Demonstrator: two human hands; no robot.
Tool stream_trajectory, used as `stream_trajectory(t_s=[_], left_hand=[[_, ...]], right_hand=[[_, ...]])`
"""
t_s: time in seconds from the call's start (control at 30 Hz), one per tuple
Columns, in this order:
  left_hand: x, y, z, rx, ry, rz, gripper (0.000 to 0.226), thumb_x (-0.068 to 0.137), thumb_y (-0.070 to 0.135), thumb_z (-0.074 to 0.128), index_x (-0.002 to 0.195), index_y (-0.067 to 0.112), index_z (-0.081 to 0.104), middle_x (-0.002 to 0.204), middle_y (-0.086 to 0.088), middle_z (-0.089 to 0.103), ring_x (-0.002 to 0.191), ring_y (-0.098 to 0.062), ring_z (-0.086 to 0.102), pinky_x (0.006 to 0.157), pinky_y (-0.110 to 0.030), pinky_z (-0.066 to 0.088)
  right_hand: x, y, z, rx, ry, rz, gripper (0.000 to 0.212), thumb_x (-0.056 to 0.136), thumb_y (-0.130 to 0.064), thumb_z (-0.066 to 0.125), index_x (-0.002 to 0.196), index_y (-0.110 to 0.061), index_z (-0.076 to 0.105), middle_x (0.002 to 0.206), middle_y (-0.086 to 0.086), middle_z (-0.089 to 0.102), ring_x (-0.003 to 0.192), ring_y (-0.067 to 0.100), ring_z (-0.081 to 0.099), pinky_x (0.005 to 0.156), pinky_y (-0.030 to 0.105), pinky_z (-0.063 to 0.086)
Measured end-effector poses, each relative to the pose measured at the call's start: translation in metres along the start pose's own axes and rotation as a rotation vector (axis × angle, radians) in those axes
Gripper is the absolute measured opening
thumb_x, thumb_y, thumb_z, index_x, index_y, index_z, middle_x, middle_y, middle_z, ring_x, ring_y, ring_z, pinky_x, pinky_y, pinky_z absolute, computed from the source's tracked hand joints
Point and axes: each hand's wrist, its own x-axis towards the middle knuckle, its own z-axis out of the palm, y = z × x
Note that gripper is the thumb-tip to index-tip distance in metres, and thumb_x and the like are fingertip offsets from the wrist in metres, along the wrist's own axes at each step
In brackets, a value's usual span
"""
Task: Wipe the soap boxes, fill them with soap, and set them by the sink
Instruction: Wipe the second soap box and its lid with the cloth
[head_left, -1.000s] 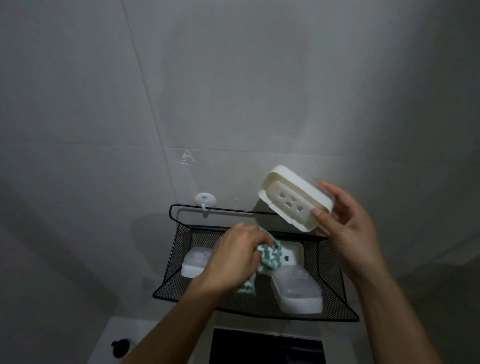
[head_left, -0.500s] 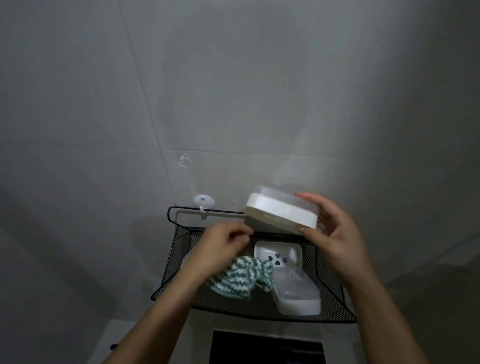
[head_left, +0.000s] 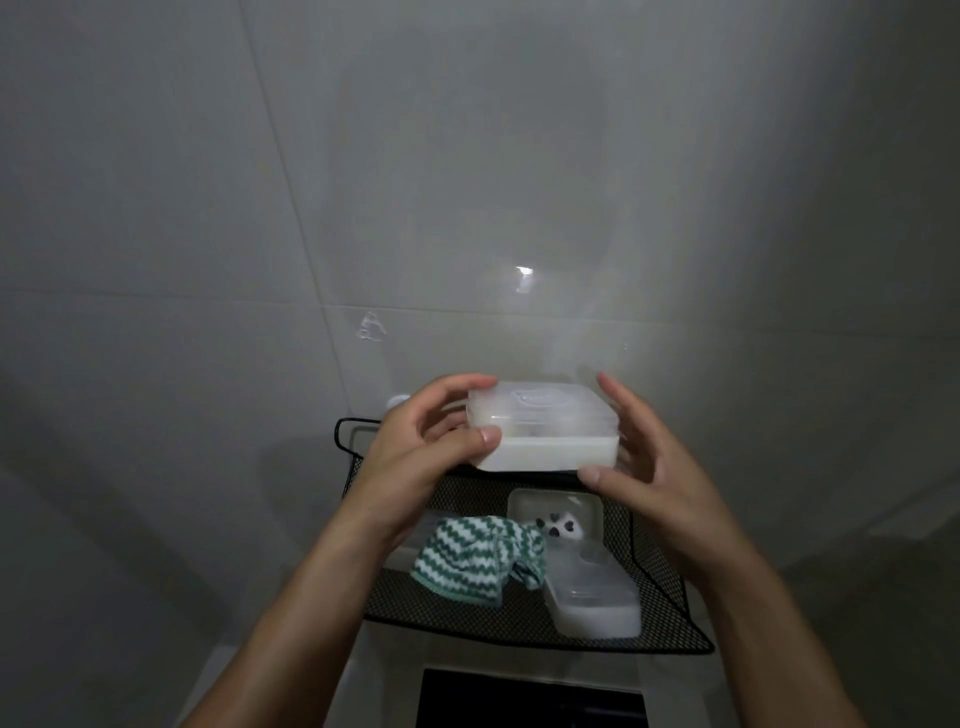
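A white soap box (head_left: 550, 441) with a clear lid on top is held level in front of the tiled wall, above the black mesh basket (head_left: 670, 587). My left hand (head_left: 415, 452) grips its left end, thumb on the front and fingers over the lid. My right hand (head_left: 649, 467) holds the right end, thumb under the front corner. In the basket lie a green-and-white zigzag cloth (head_left: 478, 558), an open white soap tray (head_left: 558, 517) with dark drain holes, and a closed soap box (head_left: 592, 597) at the front right.
The basket hangs on a wall hook (head_left: 397, 401), partly hidden by my left hand. A dark rectangular opening (head_left: 530, 699) lies below the basket, with a white surface (head_left: 208, 691) to its left. Grey tiled wall (head_left: 467, 182) fills the background.
My left hand dropped the cloth into the basket and came up to grip the box's left end. The box was turned from tilted to level, lid up.
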Motion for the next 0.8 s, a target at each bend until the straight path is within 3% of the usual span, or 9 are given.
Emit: stream_trajectory(t_s=[0.07, 0.2, 0.33, 0.4, 0.53, 0.67, 0.8], left_hand=[[-0.001, 0.001, -0.001, -0.011, -0.014, 0.029, 0.048, 0.074, 0.027, 0.076, 0.121, 0.021, 0.066, 0.123, -0.003, 0.068, 0.11, -0.023, 0.067, 0.081, -0.024, 0.052], [0.001, 0.002, 0.0, 0.01, 0.031, 0.032, 0.041, 0.081, 0.042, 0.071, 0.117, 0.023, 0.068, 0.119, -0.004, 0.069, 0.108, -0.024, 0.068, 0.084, -0.033, 0.055], [0.009, 0.008, 0.004, 0.004, 0.211, -0.105, 0.059, 0.08, 0.073, 0.057, 0.105, 0.021, 0.072, 0.095, -0.005, 0.075, 0.084, -0.017, 0.072, 0.066, -0.028, 0.056], [0.013, 0.009, 0.004, -0.047, 0.256, -0.156, 0.062, 0.084, 0.067, 0.048, 0.106, 0.014, 0.071, 0.089, -0.01, 0.076, 0.076, -0.018, 0.073, 0.059, -0.027, 0.057], [0.012, 0.008, 0.001, -0.082, 0.228, -0.166, 0.033, 0.102, 0.038, 0.047, 0.109, 0.014, 0.069, 0.095, -0.017, 0.075, 0.084, -0.026, 0.073, 0.063, -0.028, 0.058], [0.011, 0.002, 0.0, 0.007, 0.199, -0.104, 0.021, 0.093, 0.01, 0.064, 0.113, 0.013, 0.07, 0.101, -0.013, 0.076, 0.091, -0.024, 0.072, 0.072, -0.031, 0.059], [0.011, -0.001, -0.003, 0.091, 0.189, -0.08, 0.024, 0.089, 0.002, 0.065, 0.109, 0.014, 0.073, 0.099, -0.013, 0.076, 0.09, -0.025, 0.072, 0.084, -0.038, 0.058]], right_hand=[[0.001, -0.001, 0.002, 0.055, 0.025, 0.074, 0.088, 0.064, -0.03, 0.087, 0.144, -0.022, 0.049, 0.137, 0.002, 0.063, 0.122, 0.017, 0.064, 0.099, 0.035, 0.054], [-0.001, 0.001, 0.007, 0.266, -0.023, 0.124, 0.078, 0.064, -0.014, 0.085, 0.136, -0.012, 0.055, 0.127, 0.015, 0.068, 0.111, 0.033, 0.069, 0.08, 0.037, 0.06], [-0.004, 0.006, 0.008, 0.293, -0.045, 0.122, 0.084, 0.067, 0.005, 0.077, 0.143, -0.016, 0.049, 0.135, 0.012, 0.064, 0.116, 0.032, 0.066, 0.084, 0.039, 0.06], [-0.006, 0.008, 0.009, 0.307, -0.063, 0.111, 0.085, 0.068, 0.009, 0.076, 0.144, -0.019, 0.049, 0.137, 0.01, 0.063, 0.117, 0.029, 0.066, 0.085, 0.038, 0.06], [-0.006, 0.009, 0.007, 0.34, -0.043, 0.093, 0.092, 0.067, 0.015, 0.073, 0.146, -0.023, 0.046, 0.137, 0.014, 0.062, 0.118, 0.03, 0.065, 0.084, 0.035, 0.059], [-0.006, 0.008, 0.006, 0.344, -0.055, 0.077, 0.094, 0.068, 0.016, 0.073, 0.146, -0.029, 0.046, 0.134, 0.018, 0.062, 0.116, 0.032, 0.065, 0.085, 0.036, 0.058], [-0.007, 0.005, 0.003, 0.392, -0.078, 0.125, 0.083, 0.074, 0.007, 0.073, 0.144, -0.032, 0.048, 0.132, 0.02, 0.063, 0.117, 0.039, 0.064, 0.088, 0.047, 0.058]])
